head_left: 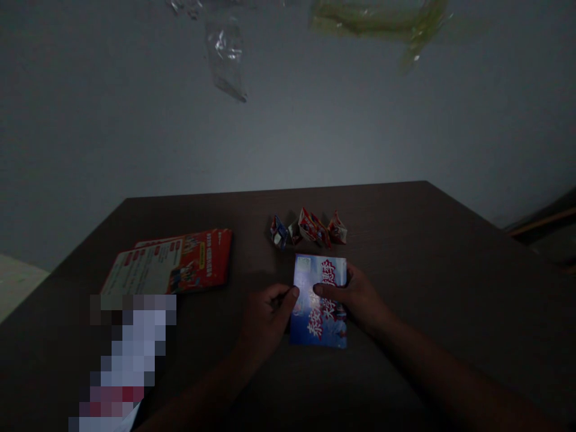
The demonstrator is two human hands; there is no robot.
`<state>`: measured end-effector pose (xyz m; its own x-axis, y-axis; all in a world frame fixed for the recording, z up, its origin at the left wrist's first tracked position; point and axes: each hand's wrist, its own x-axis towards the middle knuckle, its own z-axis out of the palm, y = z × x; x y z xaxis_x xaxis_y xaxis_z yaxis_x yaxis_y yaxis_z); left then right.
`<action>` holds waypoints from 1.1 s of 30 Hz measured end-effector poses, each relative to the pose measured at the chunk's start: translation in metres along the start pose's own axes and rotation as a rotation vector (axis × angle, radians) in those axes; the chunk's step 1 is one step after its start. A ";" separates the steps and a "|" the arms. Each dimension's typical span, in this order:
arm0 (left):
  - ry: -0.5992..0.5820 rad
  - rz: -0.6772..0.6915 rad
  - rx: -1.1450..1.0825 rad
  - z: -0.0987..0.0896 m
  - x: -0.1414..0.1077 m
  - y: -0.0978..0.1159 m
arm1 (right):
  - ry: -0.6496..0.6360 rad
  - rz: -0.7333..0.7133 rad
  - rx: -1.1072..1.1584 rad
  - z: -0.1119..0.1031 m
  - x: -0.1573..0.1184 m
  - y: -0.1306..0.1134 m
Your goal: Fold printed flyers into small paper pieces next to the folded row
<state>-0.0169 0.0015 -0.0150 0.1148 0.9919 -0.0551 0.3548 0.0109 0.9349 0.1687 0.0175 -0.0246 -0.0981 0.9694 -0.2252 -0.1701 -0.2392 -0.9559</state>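
Observation:
A blue printed sheet of paper [302,327] with white and red lettering is held above the table, its printed face toward me. My left hand [267,315] pinches its left edge between thumb and fingers. On the other side, my right hand [360,297] grips the right edge, with the thumb lying across the print and the fingers behind. Just beyond the sheet stand several small folded paper pieces [310,227] in red, blue and white. The fingers behind the sheet are hidden.
A stack of red and white leaflets [202,264] lies at the left of the dark table [382,222]. Nearer to me on the left is a pixelated pale area [135,348]. A grey wall [288,132] rises behind, with clear film [225,57] and yellowish tape [373,21] on it.

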 end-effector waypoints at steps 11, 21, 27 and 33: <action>0.007 -0.010 -0.011 0.001 0.000 0.000 | 0.007 0.005 -0.025 -0.001 -0.001 0.000; 0.028 0.003 -0.056 -0.001 0.001 -0.004 | -0.031 0.067 -0.060 0.000 -0.005 -0.006; 0.031 -0.016 -0.060 -0.002 0.002 -0.005 | -0.032 0.058 -0.032 -0.003 -0.004 -0.004; 0.034 -0.038 -0.095 -0.002 0.002 -0.004 | -0.007 0.030 -0.075 -0.005 -0.006 -0.003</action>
<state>-0.0196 0.0034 -0.0182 0.0704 0.9943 -0.0806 0.2684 0.0589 0.9615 0.1745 0.0127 -0.0213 -0.1086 0.9613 -0.2533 -0.0927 -0.2635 -0.9602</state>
